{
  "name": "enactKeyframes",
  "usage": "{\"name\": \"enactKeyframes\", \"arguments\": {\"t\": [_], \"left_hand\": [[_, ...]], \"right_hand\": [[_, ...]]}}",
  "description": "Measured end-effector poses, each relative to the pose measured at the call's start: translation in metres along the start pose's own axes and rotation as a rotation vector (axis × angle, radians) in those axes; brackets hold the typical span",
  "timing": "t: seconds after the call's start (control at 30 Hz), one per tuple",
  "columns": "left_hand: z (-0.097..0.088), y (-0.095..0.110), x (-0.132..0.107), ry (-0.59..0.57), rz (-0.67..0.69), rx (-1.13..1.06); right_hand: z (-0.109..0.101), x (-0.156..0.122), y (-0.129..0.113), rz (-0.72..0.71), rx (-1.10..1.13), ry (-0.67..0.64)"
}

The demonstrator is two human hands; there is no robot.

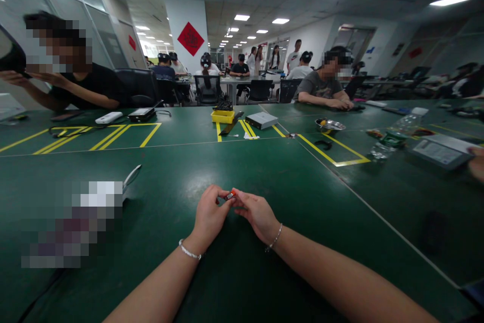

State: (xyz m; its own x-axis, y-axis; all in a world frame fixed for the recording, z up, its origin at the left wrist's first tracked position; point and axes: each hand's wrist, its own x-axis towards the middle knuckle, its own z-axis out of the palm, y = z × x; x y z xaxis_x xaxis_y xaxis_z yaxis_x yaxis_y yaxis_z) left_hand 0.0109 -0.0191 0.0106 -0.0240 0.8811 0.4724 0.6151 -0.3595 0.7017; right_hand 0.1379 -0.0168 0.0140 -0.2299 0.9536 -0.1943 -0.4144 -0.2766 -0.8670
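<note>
Above the green table (162,242), my left hand (212,212) pinches a small object with a shiny metal part and a red end (230,195). Its kind is too small to make out. My right hand (259,214) meets it from the other side, thumb and fingertips closed at the red end. Fingers cover most of the object. Both forearms reach in from the bottom, and each wrist wears a bracelet.
A blurred-out item with a cable (132,174) lies at left. Farther back are a yellow bin (222,116), a grey box (261,120), a metal bowl (330,125) and a plastic bottle (395,136). Yellow tape marks the tabletop. People sit across and at both sides.
</note>
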Motion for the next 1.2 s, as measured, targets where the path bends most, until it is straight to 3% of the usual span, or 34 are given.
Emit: {"name": "enactKeyframes", "arguments": {"t": [0.33, 0.53, 0.7, 0.8, 0.9, 0.97, 1.03, 1.1, 1.2], "left_hand": [[0.002, -0.005, 0.000, -0.003, -0.025, -0.023], [0.001, -0.002, -0.001, -0.044, 0.027, 0.050], [0.002, -0.001, -0.002, -0.118, 0.094, 0.070], [0.001, -0.005, 0.000, -0.140, 0.056, 0.086], [0.001, -0.010, 0.001, -0.155, -0.015, 0.088], [0.002, -0.012, 0.002, -0.178, -0.041, 0.076], [0.002, -0.013, 0.002, -0.205, -0.047, 0.068], [0.002, -0.013, 0.002, -0.221, -0.046, 0.065], [0.002, -0.013, 0.002, -0.236, -0.059, 0.062]], "right_hand": [[-0.003, 0.002, 0.004, -0.110, -0.118, -0.006], [-0.001, 0.000, 0.002, -0.058, -0.142, 0.004], [-0.016, 0.017, -0.019, -0.193, -0.404, 0.005], [-0.058, 0.031, -0.054, -0.404, -0.751, 0.216], [-0.122, 0.035, -0.094, -0.518, -1.241, 0.553], [-0.170, 0.029, -0.115, -0.439, -1.498, 0.705], [-0.212, 0.020, -0.129, -0.278, -1.591, 0.860], [-0.246, 0.010, -0.137, -0.115, -1.560, 0.993], [-0.277, 0.001, -0.139, 0.063, -1.484, 1.090]]}}
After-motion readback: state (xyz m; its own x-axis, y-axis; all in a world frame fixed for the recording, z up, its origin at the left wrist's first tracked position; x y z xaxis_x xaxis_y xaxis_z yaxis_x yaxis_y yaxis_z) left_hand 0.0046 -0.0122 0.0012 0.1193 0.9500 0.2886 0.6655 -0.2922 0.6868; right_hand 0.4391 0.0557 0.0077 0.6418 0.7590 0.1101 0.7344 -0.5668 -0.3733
